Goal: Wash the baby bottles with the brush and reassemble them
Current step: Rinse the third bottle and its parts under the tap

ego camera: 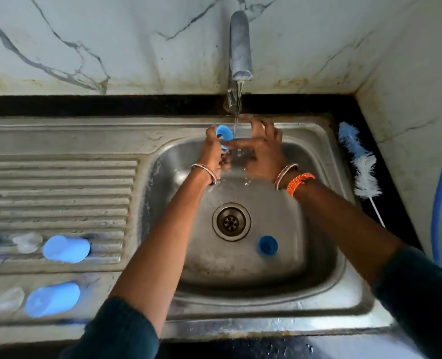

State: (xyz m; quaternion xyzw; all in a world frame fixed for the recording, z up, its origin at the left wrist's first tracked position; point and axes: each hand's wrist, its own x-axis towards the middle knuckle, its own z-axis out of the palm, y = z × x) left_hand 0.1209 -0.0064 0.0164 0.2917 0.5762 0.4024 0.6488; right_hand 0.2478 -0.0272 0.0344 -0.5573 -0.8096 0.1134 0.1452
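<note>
Water is running from the tap into the steel sink, and both hands are meeting under the stream at the back of the basin. The left hand is gripping a blue bottle ring, its fingers curled round the ring's edge so the opening is facing the water. The right hand is lying just beside it with the thumb reaching across to the ring and the other fingers lifted and loosely bent; whether it is truly pinching the ring I cannot tell. Inside the basin, near the drain, a blue cap is sitting alone. On the ribbed drainboard to the left, blurred blue and clear bottle parts are lying in two rows. The bottle brush is resting on the dark counter to the right of the sink.
</note>
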